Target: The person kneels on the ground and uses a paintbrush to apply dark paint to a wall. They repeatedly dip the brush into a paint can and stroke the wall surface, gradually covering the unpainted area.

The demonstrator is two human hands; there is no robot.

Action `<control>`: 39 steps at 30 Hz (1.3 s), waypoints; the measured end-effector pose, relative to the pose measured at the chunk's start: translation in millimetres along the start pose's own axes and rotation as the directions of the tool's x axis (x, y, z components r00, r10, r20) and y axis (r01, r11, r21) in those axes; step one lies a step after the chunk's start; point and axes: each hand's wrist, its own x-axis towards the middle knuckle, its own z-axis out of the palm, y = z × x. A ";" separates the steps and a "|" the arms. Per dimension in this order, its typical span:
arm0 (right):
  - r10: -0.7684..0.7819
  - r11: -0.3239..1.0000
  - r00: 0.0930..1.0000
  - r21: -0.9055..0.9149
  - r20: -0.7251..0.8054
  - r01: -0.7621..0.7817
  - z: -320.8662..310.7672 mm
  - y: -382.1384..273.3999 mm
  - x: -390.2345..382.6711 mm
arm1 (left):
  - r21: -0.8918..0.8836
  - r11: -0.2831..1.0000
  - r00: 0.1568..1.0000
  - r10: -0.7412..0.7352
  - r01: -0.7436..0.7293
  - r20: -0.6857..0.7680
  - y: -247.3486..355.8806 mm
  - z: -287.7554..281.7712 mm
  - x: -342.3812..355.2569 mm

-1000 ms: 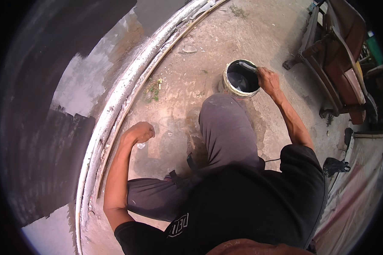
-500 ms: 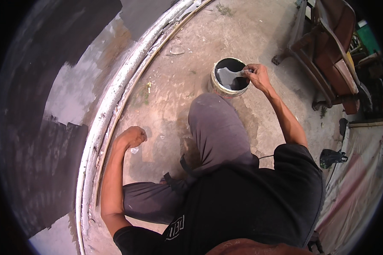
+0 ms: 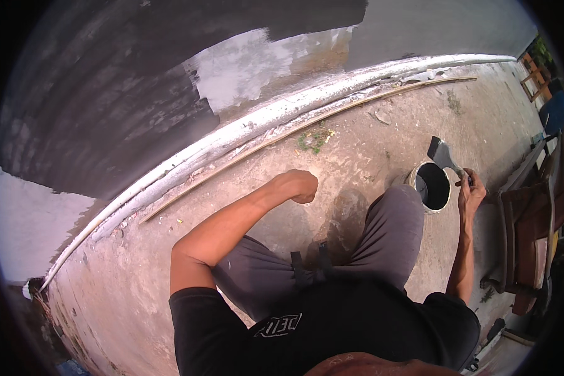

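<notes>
In my right hand [image 3: 472, 189] is a wide paintbrush [image 3: 446, 158], gripped by its handle, its bristles dark with grey paint. The brush is up beside and above a round bucket [image 3: 413, 178] of dark grey paint, clear of the rim. My closed left hand [image 3: 299, 186] hovers over the ground in front of my bent knee; its curled fingers hide whatever may be inside. A wall [image 3: 125, 94] beyond it is partly coated dark grey, with a pale uncoated patch [image 3: 244, 66] between darker areas.
A white-splashed ledge [image 3: 263, 120] runs along the foot of the wall, with a thin wooden strip [image 3: 332, 113] beside it. Brown wooden furniture [image 3: 526, 232] stands at the right. Small weeds [image 3: 313, 141] grow on the concrete floor [image 3: 131, 269].
The paintbrush has come up out of the bucket in my right hand. The view has swung left, so the wall now spans the top. My left hand stays closed.
</notes>
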 end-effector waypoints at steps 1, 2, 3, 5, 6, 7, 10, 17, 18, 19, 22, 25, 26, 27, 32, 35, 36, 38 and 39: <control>0.039 0.998 0.997 0.047 0.061 -0.042 9.9 -41.6 12.5 | 0.006 1.000 0.999 0.001 -0.001 0.033 10.0 -3.1 -9.0; 0.077 0.993 0.990 0.085 0.121 -0.087 25.4 -87.2 22.9 | 0.014 1.000 0.998 0.008 -0.009 0.065 19.6 -6.9 -18.0; -0.005 0.964 0.989 0.264 0.147 -0.035 54.4 -105.0 35.1 | 0.047 0.999 0.997 0.002 -0.005 0.077 23.3 -3.2 -18.8; -0.162 0.864 0.968 0.502 0.193 0.045 109.7 -145.5 59.9 | 0.118 0.993 0.997 -0.001 -0.008 0.075 34.7 -4.5 -21.4; -0.255 0.815 0.938 0.574 0.236 0.077 141.7 -179.0 63.3 | 0.137 0.991 0.998 -0.011 0.004 0.054 43.1 -5.0 -31.4; -0.309 0.773 0.911 0.630 0.272 0.073 169.3 -218.0 63.4 | 0.161 0.987 0.999 -0.014 0.009 0.030 49.5 -9.3 -43.4; -0.429 0.684 0.837 0.728 0.339 0.056 256.9 -310.0 44.5 | 0.069 0.997 0.999 0.044 -0.043 -0.017 64.5 -20.2 -85.4; -0.553 0.516 0.798 0.851 0.242 0.099 387.0 -457.3 -31.2 | -0.004 0.999 0.994 0.035 -0.036 -0.104 70.1 -9.4 -123.7; -0.549 0.509 0.809 0.851 0.210 0.125 397.2 -466.1 -35.8 | -0.022 0.999 0.992 0.034 -0.037 -0.124 67.7 -4.5 -125.5; -0.543 0.504 0.821 0.850 0.175 0.153 404.3 -470.8 -34.3 | -0.036 0.998 0.989 0.036 -0.042 -0.145 65.5 -3.2 -126.8; -0.503 0.593 0.861 0.754 0.073 0.282 413.9 -447.4 -12.5 | -0.041 0.999 0.996 0.020 -0.023 -0.085 61.8 -6.4 -136.2; -0.356 0.655 0.934 0.714 0.000 0.250 398.3 -397.7 23.4 | -0.061 0.997 0.995 0.031 -0.037 -0.092 59.2 -4.4 -141.4; -0.305 0.677 0.952 0.698 -0.023 0.233 391.7 -379.3 35.6 | -0.079 0.996 0.994 0.040 -0.048 -0.103 58.9 -0.7 -140.7; -0.277 0.717 0.956 0.642 -0.097 0.272 385.3 -360.5 49.2 | -0.092 0.994 0.992 0.051 -0.063 -0.118 57.6 3.2 -138.2; -0.167 0.891 0.916 0.341 -0.365 0.299 356.7 -325.7 64.0 | -0.097 0.993 0.993 0.052 -0.062 -0.109 61.0 4.2 -144.4; -0.299 0.898 0.815 0.142 -0.496 0.416 372.1 -340.2 57.3 | -0.089 0.995 0.997 0.040 -0.045 -0.066 70.1 1.5 -151.4; -0.323 0.870 0.838 0.209 -0.440 0.446 379.2 -356.7 41.7 | -0.089 0.996 1.000 0.022 -0.023 -0.006 74.2 -2.0 -155.7; -0.380 0.802 0.841 0.315 -0.385 0.507 392.4 -400.7 3.7 | -0.074 0.997 0.997 -0.022 0.027 0.068 79.1 -1.5 -157.7; -0.378 0.801 0.863 0.348 -0.334 0.486 398.2 -419.9 -16.2 | -0.060 0.997 0.995 -0.043 0.049 0.086 82.7 4.3 -157.5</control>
